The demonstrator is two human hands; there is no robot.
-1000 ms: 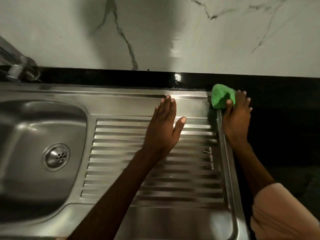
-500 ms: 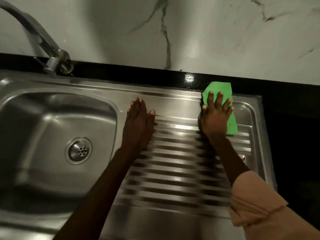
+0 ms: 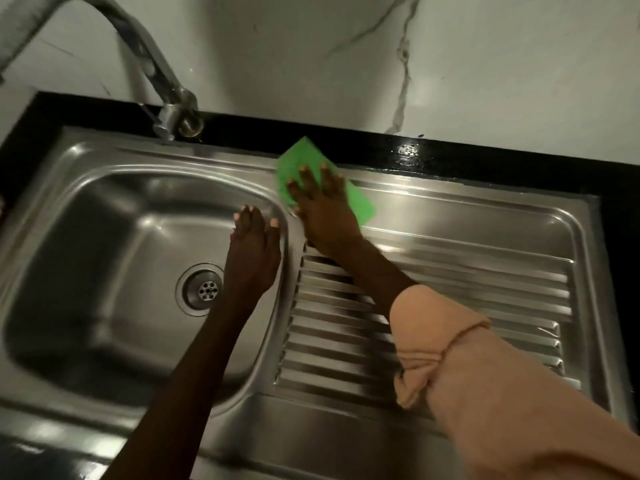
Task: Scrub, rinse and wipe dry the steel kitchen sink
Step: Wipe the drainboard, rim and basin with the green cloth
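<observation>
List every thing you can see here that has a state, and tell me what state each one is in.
Curved steel tap: no water running.
Steel sink basin: empty, no standing water visible.
Round drain strainer: uncovered, unplugged.
Ribbed steel drainboard: bare, shiny.
Green cleaning cloth: spread flat on the sink's back ledge.
Right hand: fingers straight, pressing the cloth.
Left hand: fingers straight, at the basin's right rim.
</observation>
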